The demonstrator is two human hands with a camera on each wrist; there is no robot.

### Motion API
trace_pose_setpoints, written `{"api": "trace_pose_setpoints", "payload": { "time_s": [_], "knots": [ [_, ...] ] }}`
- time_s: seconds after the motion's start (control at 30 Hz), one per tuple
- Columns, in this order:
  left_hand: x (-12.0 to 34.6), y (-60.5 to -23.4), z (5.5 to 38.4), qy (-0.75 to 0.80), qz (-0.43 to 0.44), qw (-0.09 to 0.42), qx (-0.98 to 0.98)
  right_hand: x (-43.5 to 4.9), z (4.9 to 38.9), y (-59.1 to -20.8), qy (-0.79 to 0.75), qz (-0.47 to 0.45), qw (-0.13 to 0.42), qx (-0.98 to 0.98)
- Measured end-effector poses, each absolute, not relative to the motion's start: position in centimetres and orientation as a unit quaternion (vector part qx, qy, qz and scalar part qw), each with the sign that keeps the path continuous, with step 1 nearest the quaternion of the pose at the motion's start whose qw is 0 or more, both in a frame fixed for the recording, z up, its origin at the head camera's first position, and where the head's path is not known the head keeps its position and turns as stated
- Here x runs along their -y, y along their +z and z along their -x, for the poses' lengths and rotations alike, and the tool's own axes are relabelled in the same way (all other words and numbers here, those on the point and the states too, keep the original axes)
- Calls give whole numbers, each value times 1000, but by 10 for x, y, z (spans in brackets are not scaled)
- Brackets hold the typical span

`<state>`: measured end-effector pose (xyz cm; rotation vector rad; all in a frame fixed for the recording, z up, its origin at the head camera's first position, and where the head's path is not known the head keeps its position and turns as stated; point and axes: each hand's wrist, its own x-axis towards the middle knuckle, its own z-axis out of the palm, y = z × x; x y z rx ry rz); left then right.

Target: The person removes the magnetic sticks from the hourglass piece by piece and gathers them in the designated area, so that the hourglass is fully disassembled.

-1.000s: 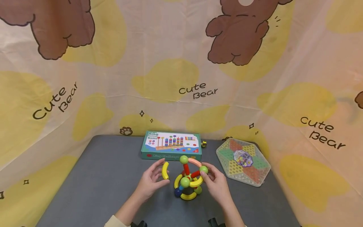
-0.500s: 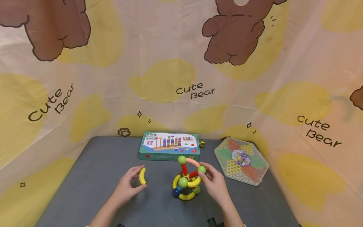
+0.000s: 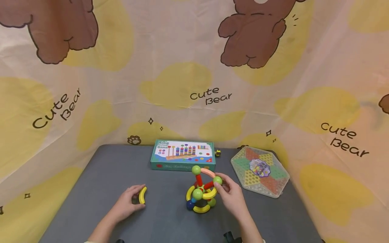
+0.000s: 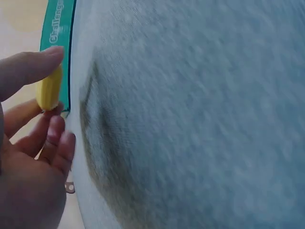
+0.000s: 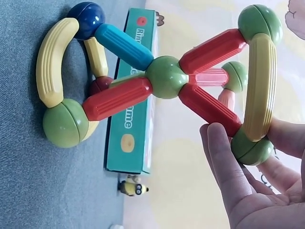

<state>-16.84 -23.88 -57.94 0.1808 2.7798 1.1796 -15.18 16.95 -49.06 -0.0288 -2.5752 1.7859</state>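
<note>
A toy structure of balls and rods [image 3: 202, 209] stands on the grey table, its curved yellow pieces, red rods and green balls joined together. My right hand [image 3: 232, 197] grips the green ball [image 5: 252, 151] at its upper right corner, thumb and fingers on either side. Off to the left of the structure, my left hand [image 3: 126, 204] pinches a loose curved yellow rod [image 3: 142, 195] by its two ends. In the left wrist view the thumb covers one end of that yellow rod [image 4: 49, 90]. A blue rod [image 5: 125, 46] and a dark blue ball [image 5: 86, 20] sit low in the structure.
Behind the structure lies a green Ring Challenge Game box [image 3: 183, 156]. A small bee-like figure [image 3: 217, 153] is beside the box. A hexagonal checkers board [image 3: 260, 171] lies at the right. A printed bear cloth [image 3: 170, 84] hangs around the grey table [image 3: 85, 192].
My left hand has moved left and slightly down, carrying the curved yellow rod away from the structure. My right hand stays on the green ball, and the structure stands where it was.
</note>
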Motion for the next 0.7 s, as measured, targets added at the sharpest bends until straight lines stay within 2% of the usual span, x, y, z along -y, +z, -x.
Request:
{"api": "trace_pose_setpoints", "payload": {
  "time_s": [0.7],
  "knots": [
    [249, -587, 160, 342, -62, 86, -934, -168, 152, -488, 563, 7, -2, 827]
  ]
}}
